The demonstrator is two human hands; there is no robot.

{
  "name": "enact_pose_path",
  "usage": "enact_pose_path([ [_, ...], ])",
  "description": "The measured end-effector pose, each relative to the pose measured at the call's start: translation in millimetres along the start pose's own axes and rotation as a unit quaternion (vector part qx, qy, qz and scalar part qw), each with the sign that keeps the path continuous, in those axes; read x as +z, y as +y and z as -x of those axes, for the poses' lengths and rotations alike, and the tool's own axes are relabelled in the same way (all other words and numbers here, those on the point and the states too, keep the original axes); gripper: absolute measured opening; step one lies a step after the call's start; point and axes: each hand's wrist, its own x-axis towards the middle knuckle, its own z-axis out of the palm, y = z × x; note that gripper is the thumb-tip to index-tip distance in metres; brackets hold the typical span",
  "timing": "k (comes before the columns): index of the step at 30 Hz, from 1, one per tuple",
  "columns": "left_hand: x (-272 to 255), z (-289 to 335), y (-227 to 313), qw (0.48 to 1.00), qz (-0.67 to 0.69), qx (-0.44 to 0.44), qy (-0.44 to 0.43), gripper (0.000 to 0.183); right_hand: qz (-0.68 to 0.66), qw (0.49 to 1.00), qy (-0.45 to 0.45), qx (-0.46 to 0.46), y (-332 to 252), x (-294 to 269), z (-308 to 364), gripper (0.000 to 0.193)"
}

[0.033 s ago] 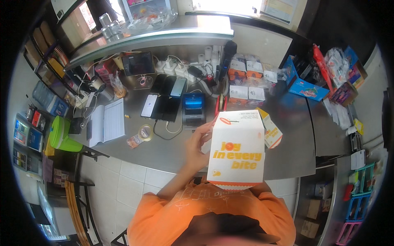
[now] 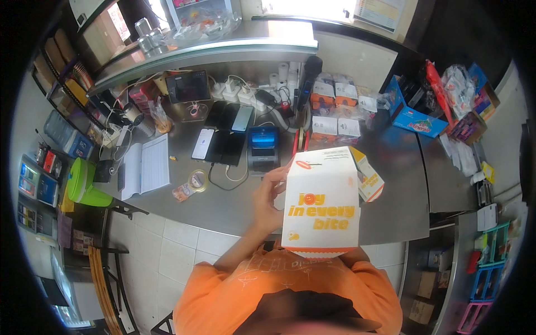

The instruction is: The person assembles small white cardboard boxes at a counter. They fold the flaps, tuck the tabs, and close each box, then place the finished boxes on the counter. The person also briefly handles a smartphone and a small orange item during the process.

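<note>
In front of my chest is a white cardboard food box [image 2: 321,184] with yellow lettering and an orange band along its near edge. My left hand [image 2: 269,195] is closed on the box's left side, its fingers curled at the edge and partly behind it. The box covers my right hand; only a bit of that arm [image 2: 354,257] shows below it. A second, smaller white-and-yellow carton [image 2: 370,177] lies on the steel counter [image 2: 396,195] just right of the box, partly overlapped by it.
A label printer [image 2: 263,148] and several phones [image 2: 226,147] with cables lie beyond my left hand. Farther left are an open notebook [image 2: 146,166] and a tape roll [image 2: 197,180]. Packaged cartons [image 2: 335,127] and a blue box [image 2: 416,114] stand at the back right.
The food box has shifted very slightly away from me and to the left, with a small tilt. My left hand keeps its grip on it.
</note>
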Motion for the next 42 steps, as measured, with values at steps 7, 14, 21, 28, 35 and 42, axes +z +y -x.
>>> enact_pose_path([
  [7,-3.6,-1.8,-20.7,0.997,-0.006,0.072,0.032,0.015,-0.075,0.993,-0.034,0.080,18.0,31.8,-7.3,0.049],
  [14,-12.6,-21.3,-14.9,0.981,0.072,0.155,0.092,0.031,-0.182,0.952,-0.045,0.244,21.7,23.2,-23.5,0.051],
  [21,-38.0,-34.6,-19.0,0.971,0.109,0.206,0.060,0.034,-0.559,0.786,0.064,0.257,22.1,-7.3,-56.7,0.047],
  [28,-85.6,-29.9,-35.5,0.974,0.223,0.034,0.007,0.039,-0.534,0.800,0.015,0.272,13.4,-23.7,-57.6,0.026],
  [35,-90.8,-69.2,-2.3,0.951,-0.287,0.118,0.020,0.033,-0.340,0.899,0.142,0.237,11.9,-14.7,-56.9,0.013],
  [42,-37.7,-30.2,6.6,0.764,-0.468,0.423,-0.134,0.042,-0.296,0.921,0.183,0.173,-14.4,23.1,-41.4,0.011],
])
